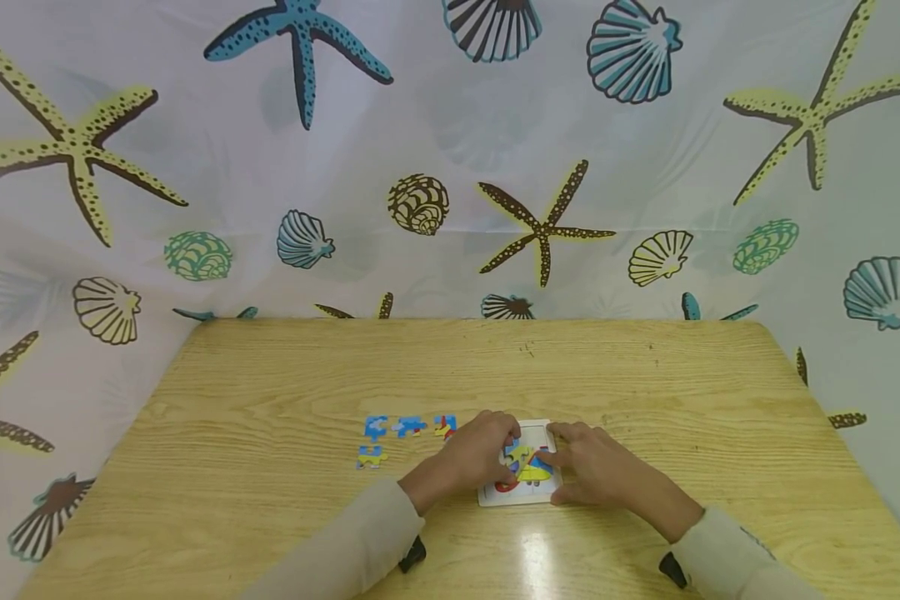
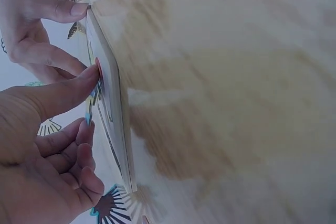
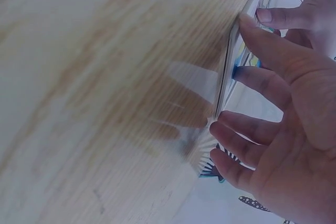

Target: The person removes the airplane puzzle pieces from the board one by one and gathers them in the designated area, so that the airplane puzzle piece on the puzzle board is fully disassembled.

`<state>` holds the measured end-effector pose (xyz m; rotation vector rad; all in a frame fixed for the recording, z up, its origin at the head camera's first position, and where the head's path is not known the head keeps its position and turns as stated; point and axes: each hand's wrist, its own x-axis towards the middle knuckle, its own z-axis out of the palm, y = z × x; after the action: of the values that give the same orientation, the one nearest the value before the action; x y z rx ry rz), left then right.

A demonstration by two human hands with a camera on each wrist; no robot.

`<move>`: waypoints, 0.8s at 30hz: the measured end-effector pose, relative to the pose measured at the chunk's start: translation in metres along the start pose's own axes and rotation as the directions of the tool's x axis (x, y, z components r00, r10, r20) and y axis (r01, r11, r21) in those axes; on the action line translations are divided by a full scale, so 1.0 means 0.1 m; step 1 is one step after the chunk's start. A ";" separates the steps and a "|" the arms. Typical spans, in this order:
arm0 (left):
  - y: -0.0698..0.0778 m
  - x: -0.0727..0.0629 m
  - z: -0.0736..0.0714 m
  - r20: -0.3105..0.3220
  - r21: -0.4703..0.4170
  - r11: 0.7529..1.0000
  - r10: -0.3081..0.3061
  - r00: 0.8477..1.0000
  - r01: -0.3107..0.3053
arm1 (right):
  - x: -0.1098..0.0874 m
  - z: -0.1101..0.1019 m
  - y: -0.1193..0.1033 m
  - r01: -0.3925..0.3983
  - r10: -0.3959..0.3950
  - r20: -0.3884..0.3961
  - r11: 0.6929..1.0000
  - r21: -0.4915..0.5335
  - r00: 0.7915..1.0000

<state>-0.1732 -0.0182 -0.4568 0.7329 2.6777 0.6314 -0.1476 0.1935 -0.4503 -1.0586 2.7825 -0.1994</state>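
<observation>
A white-framed jigsaw board (image 1: 521, 499) lies on the wooden table, with a colourful picture partly assembled in it. My left hand (image 1: 480, 450) is over its left side, pinching a small blue and yellow puzzle piece (image 1: 515, 455) between thumb and fingers. In the left wrist view the piece's blue edge (image 2: 88, 118) shows at the fingertips, and the thumb is low against the board. My right hand (image 1: 596, 465) holds the board's right side, thumb at the near corner and fingers along the edge. Its index fingertip touches a blue part of the picture (image 3: 235, 72).
Left of the board lie several loose puzzle pieces: a blue one (image 1: 376, 427), a blue one with a red spot (image 1: 409, 426), a red, yellow and blue one (image 1: 445, 426), and a yellow and blue one (image 1: 371, 457). A patterned cloth (image 1: 360, 167) hangs behind the table (image 1: 270, 375).
</observation>
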 end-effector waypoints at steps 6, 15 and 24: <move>0.05 -0.04 0.00 -0.040 0.103 0.994 0.038 0.998 -0.034 | 0.00 0.00 0.00 0.008 -0.008 -0.008 1.000 -0.006 1.000; 0.12 -0.10 0.02 -0.094 0.267 0.958 0.133 0.987 -0.104 | -0.01 0.01 0.00 0.013 -0.013 -0.013 1.000 0.018 1.000; 0.15 -0.12 -0.03 -0.169 0.201 0.968 0.186 0.968 -0.150 | -0.01 0.00 0.01 0.011 -0.010 -0.016 1.000 0.019 1.000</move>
<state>-0.1576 -0.0138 -0.4451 1.0076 2.8978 0.5151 -0.1473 0.1945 -0.4502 -1.0719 2.7840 -0.2364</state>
